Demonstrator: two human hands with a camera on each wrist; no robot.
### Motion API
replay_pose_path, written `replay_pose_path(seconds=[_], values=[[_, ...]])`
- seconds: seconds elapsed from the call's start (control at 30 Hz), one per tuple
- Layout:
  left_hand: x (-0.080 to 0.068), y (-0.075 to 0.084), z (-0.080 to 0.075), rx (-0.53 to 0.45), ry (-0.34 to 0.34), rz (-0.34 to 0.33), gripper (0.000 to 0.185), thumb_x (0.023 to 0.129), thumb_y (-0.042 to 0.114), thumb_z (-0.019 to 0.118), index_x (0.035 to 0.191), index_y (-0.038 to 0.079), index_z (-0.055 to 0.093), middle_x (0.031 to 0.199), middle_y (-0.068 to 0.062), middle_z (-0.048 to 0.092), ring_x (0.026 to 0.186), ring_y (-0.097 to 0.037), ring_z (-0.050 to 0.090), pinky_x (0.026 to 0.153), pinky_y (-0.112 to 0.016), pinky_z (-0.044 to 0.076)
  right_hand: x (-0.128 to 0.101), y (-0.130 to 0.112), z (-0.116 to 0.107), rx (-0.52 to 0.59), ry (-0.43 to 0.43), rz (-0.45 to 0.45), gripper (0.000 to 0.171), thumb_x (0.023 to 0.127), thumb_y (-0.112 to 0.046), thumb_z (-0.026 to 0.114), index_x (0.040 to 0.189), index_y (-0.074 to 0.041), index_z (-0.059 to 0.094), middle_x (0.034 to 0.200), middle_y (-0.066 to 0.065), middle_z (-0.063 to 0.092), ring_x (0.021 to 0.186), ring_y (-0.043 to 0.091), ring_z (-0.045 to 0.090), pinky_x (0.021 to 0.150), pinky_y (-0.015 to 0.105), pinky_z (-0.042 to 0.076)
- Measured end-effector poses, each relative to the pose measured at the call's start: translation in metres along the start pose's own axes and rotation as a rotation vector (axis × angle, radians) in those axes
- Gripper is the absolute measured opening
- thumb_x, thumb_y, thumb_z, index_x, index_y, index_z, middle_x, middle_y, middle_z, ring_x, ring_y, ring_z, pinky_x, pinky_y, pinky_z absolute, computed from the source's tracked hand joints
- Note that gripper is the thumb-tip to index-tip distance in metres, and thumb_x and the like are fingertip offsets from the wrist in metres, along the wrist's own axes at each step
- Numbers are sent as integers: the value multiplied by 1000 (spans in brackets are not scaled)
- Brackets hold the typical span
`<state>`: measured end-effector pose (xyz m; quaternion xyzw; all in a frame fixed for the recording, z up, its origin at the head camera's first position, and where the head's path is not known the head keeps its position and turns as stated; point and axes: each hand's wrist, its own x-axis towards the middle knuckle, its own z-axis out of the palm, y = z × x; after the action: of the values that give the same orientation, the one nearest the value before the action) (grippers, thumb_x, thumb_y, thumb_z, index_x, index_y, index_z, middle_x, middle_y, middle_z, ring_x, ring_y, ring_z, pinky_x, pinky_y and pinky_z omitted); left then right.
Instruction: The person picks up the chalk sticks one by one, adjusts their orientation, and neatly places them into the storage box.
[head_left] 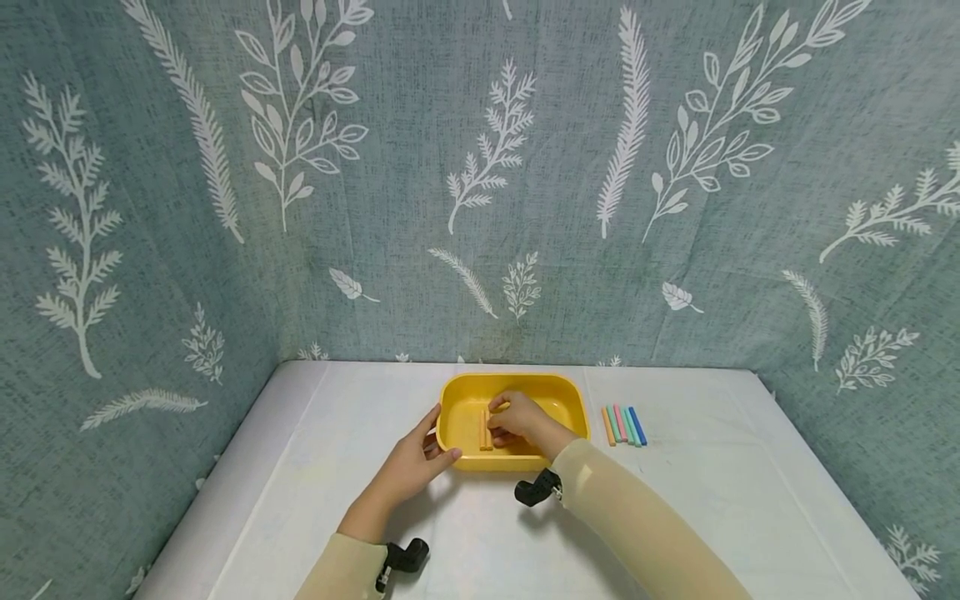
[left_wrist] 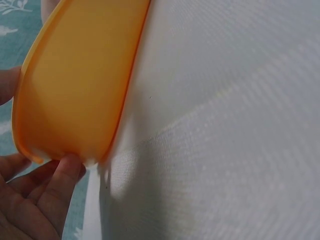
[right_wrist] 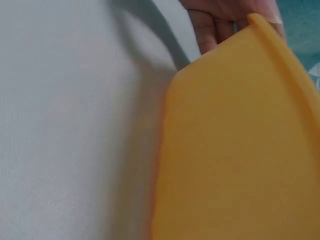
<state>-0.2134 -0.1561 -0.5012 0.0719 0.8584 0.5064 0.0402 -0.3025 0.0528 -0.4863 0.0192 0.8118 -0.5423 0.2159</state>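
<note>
The left hand (head_left: 408, 460) grips a yellow tray (head_left: 495, 464) by its corner, likely to steady it; inside, the right hand (head_left: 522, 420) pinches one of two orange chalks (head_left: 482, 432) lying parallel. Other chalks (head_left: 620, 423) lie just right.

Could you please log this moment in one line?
left grip holds yellow rectangular tray; right grip inside tray, at slim orange sticks; multicoloured sticks right of tray

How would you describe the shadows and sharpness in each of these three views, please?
Head view: soft shadows beside the left hand and right sleeve, with the chalk sticks small but distinct; left wrist view: a soft shadow near the yellow tray, weave faintly visible on the white cloth; right wrist view: softly blurred overall, a broad shadow along the tray's left edge.
</note>
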Motion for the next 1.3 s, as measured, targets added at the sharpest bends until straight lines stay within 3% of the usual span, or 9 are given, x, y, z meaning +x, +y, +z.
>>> replay_pose_path(seconds=[0.3, 0.53, 0.8, 1.07, 1.3], values=[[1, -1, 1, 5, 2, -9, 88, 93, 31, 74, 161, 13, 21, 157, -18, 37, 133, -34, 51, 102, -40, 51, -9, -7, -14, 83, -73, -54, 30, 93, -5, 67, 121, 2, 59, 90, 16, 63, 61, 20, 62, 61, 31, 61], [1, 0, 2, 0, 4, -10, 88, 93, 31, 74, 161, 11, 22, 158, -19, 35, 133, -36, 51, 102, -40, 51, -28, -27, -28, 12, -117, -90, 30, 97, -10, 65, 124, 3, 60, 104, 17, 61, 75, 23, 62, 68, 34, 63], [1, 0, 2, 9, 18, -6, 88, 92, 30, 76, 161, 12, 23, 158, -17, 36, 133, -34, 51, 102, -40, 51, -50, -41, -53, -67, -190, -135, 36, 101, -17, 62, 131, 2, 58, 117, 26, 60, 92, 39, 65, 82, 46, 61], [2, -2, 3, 8, 22, -3, 90, 91, 29, 76, 161, 12, 22, 159, -15, 34, 133, -33, 51, 102, -38, 51, -68, -40, -78, -48, -131, -170, 27, 101, -18, 61, 125, -5, 62, 120, 24, 61, 102, 43, 64, 74, 39, 63], [2, -2, 3, 13, 23, -1, 89, 92, 31, 76, 161, 12, 22, 158, -17, 35, 133, -34, 52, 102, -39, 51, -80, -35, -100, -25, -74, -185, 33, 101, -18, 62, 130, -3, 59, 121, 25, 60, 95, 37, 65, 79, 42, 62]])
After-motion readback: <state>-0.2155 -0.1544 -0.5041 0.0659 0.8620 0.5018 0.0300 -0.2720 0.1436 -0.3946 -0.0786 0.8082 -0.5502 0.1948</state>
